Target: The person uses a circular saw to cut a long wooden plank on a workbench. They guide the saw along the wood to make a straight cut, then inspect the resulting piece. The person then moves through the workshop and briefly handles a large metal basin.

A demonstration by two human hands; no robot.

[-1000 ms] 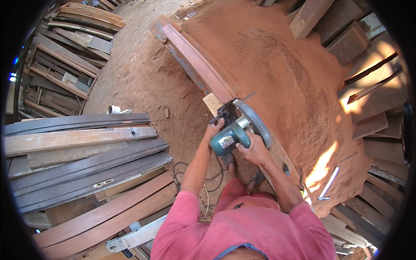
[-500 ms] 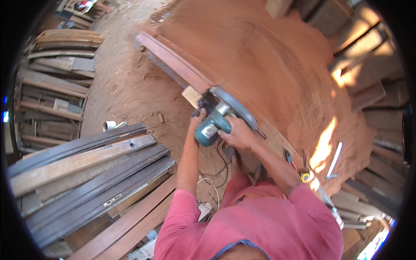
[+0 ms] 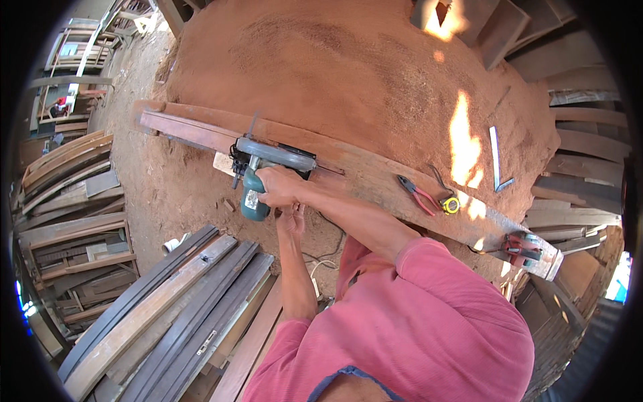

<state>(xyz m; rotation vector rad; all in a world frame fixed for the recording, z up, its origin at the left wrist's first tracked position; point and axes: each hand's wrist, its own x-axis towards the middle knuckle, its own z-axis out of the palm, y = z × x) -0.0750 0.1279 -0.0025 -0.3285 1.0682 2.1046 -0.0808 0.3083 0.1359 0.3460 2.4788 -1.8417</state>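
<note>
My right hand (image 3: 278,184) is closed on the green handle of a circular saw (image 3: 254,201), which rests on a reddish board (image 3: 177,130) lying along a long plank (image 3: 375,181). My left hand (image 3: 290,220) is lower, beside the saw body, its fingers curled and partly hidden by my right hand, so what they hold is unclear. A pale block (image 3: 222,163) sits under the board's near edge. Red-handled pliers (image 3: 425,201) and a yellow tape measure (image 3: 450,205) lie on the plank to the right, with a red-and-dark tool (image 3: 522,248) at its right end.
Stacked dark and pale boards (image 3: 167,301) fill the lower left, and piled timber (image 3: 67,161) stands farther left. A sawdust heap (image 3: 321,67) lies beyond the plank, with an L-shaped square (image 3: 495,161) on it. More boards (image 3: 583,141) lean at the right.
My view has turned, so the plank now runs more crosswise and its right end shows. The saw appears farther left and more level. My left hand has dropped from the saw's front toward me.
</note>
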